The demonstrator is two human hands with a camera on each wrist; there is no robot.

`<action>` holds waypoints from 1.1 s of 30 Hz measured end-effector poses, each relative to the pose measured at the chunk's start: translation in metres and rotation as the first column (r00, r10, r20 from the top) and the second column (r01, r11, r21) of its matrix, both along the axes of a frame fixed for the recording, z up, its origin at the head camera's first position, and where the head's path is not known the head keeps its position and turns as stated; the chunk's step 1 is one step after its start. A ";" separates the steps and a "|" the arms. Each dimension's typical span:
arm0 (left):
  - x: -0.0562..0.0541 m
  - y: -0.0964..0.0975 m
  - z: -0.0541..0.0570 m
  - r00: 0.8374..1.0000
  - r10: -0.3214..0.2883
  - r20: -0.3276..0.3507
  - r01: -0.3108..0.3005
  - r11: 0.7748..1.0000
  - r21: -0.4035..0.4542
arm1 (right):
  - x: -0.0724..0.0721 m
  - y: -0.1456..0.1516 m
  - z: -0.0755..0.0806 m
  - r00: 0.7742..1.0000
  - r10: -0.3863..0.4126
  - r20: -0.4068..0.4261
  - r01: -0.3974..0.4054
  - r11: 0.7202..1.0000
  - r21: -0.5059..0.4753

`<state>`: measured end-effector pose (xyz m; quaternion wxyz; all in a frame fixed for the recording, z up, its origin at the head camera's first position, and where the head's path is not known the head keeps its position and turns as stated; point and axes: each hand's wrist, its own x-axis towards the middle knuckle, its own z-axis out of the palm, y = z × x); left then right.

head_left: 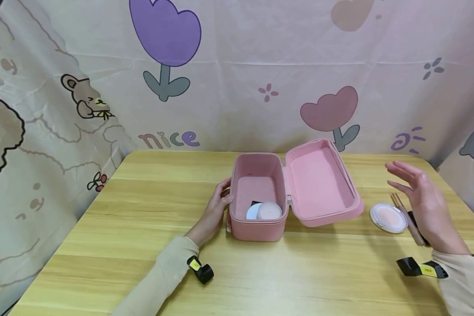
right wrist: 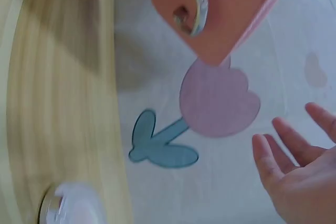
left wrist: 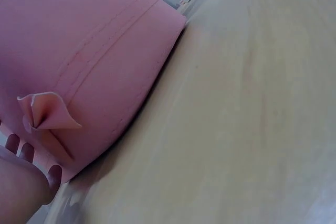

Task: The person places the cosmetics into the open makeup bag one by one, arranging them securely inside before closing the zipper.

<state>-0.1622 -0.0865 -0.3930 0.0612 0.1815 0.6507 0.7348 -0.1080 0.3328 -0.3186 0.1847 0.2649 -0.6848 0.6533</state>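
A pink cosmetic case (head_left: 256,230) stands on the table with its lid (head_left: 320,184) swung out to the right. Inside, at the near end, lie a round pale compact (head_left: 269,211), a light-blue disc (head_left: 253,211) partly under it and a small dark item behind them. Against the case's left wall rests my left hand (head_left: 213,213), near a pink bow (left wrist: 50,111) on that side. My right hand (head_left: 430,202) is raised over the table's right side, fingers extended and holding nothing. Beside it are a round clear-lidded compact (head_left: 389,218) and slim cosmetic sticks (head_left: 412,228), partly hidden by the hand.
The wooden table (head_left: 150,197) ends at a patterned cloth backdrop (head_left: 237,79), which also hangs along both sides. On the outer face of the lid is a handle (right wrist: 199,3). Each sleeve carries a black strap camera, such as the left wrist camera (head_left: 201,270).
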 end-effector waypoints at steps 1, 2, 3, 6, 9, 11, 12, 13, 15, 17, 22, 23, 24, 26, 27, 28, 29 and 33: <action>0.000 0.000 0.000 1.000 -0.002 0.001 0.002 1.000 -0.001 | 0.000 0.002 -0.001 1.000 -0.010 -0.005 0.010 1.000 -0.008; 0.000 0.000 0.000 1.000 -0.003 0.002 0.003 1.000 -0.004 | -0.001 0.005 -0.002 0.999 -0.040 -0.004 0.040 0.999 -0.002; -0.001 0.000 0.000 1.000 -0.005 0.002 0.005 1.000 -0.007 | 0.000 0.007 -0.003 0.997 -0.077 0.004 0.077 0.997 0.013; -0.001 0.000 0.001 1.000 -0.011 0.003 0.011 1.000 -0.012 | 0.000 0.014 -0.007 0.969 -0.248 0.010 0.243 0.956 0.162; -0.001 0.000 0.000 1.000 -0.012 0.008 0.012 1.000 -0.014 | 0.001 0.023 -0.013 0.920 -0.393 0.006 0.367 0.864 0.345; 0.000 0.000 0.000 1.000 -0.011 0.012 0.011 1.000 -0.014 | 0.001 0.028 -0.018 0.895 -0.446 -0.003 0.401 0.803 0.442; 0.000 0.000 -0.001 1.000 -0.009 0.014 0.009 1.000 -0.016 | 0.000 0.031 -0.022 0.897 -0.443 0.007 0.391 0.799 0.458; 0.001 0.000 -0.001 1.000 -0.007 0.015 0.007 1.000 -0.016 | 0.000 0.034 -0.025 0.895 -0.446 0.018 0.386 0.793 0.472; 0.001 0.000 -0.001 1.000 -0.003 0.016 0.003 1.000 -0.017 | 0.001 0.038 -0.030 0.894 -0.446 0.043 0.370 0.790 0.489; 0.001 0.000 -0.002 1.000 -0.001 0.011 0.001 1.000 -0.006 | 0.000 0.044 -0.036 0.898 -0.436 0.067 0.347 0.792 0.502; 0.000 0.000 -0.003 1.000 -0.009 0.007 0.009 1.000 0.021 | 0.000 0.060 -0.047 0.880 -0.442 0.176 0.258 0.755 0.603; 0.000 0.000 -0.003 1.000 -0.010 0.007 0.010 1.000 0.020 | 0.000 0.063 -0.050 0.875 -0.442 0.198 0.234 0.743 0.627; -0.001 0.000 -0.003 1.000 -0.012 0.008 0.012 1.000 0.019 | -0.001 0.066 -0.052 0.872 -0.440 0.214 0.213 0.734 0.645; -0.001 0.000 -0.003 1.000 -0.014 0.007 0.014 1.000 0.017 | -0.002 0.070 -0.055 0.874 -0.429 0.230 0.179 0.723 0.667; -0.001 0.000 -0.003 1.000 -0.012 0.007 0.012 1.000 0.015 | -0.003 0.071 -0.057 0.874 -0.422 0.243 0.165 0.726 0.668; -0.001 0.000 -0.003 1.000 -0.011 0.006 0.011 1.000 0.014 | -0.004 0.072 -0.058 0.873 -0.415 0.256 0.153 0.732 0.664; -0.001 0.000 -0.003 1.000 -0.010 0.005 0.010 1.000 0.015 | -0.004 0.073 -0.059 0.874 -0.410 0.261 0.148 0.736 0.661; -0.001 -0.001 -0.004 1.000 -0.003 0.006 0.003 1.000 0.011 | -0.006 0.077 -0.062 0.877 -0.393 0.277 0.118 0.733 0.670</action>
